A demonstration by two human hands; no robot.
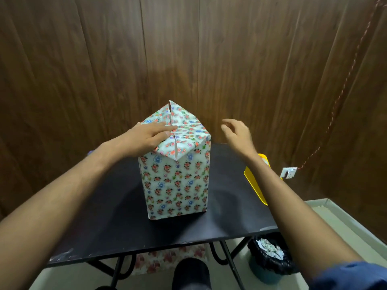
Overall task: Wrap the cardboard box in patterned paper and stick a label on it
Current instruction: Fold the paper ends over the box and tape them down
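A tall box wrapped in white floral paper stands upright on the black table. On its top, two paper flaps meet at a seam, and a pointed paper flap sticks up at the far end. My left hand lies flat on the left flap, fingers straight, pressing it down near the seam. My right hand hovers to the right of the box top, fingers loosely bent, touching nothing. No label is visible.
A yellow tray sits at the table's right edge, partly behind my right forearm. A dark bin with paper scraps stands on the floor at the right. Floral paper lies under the table. Wood panelling rises behind.
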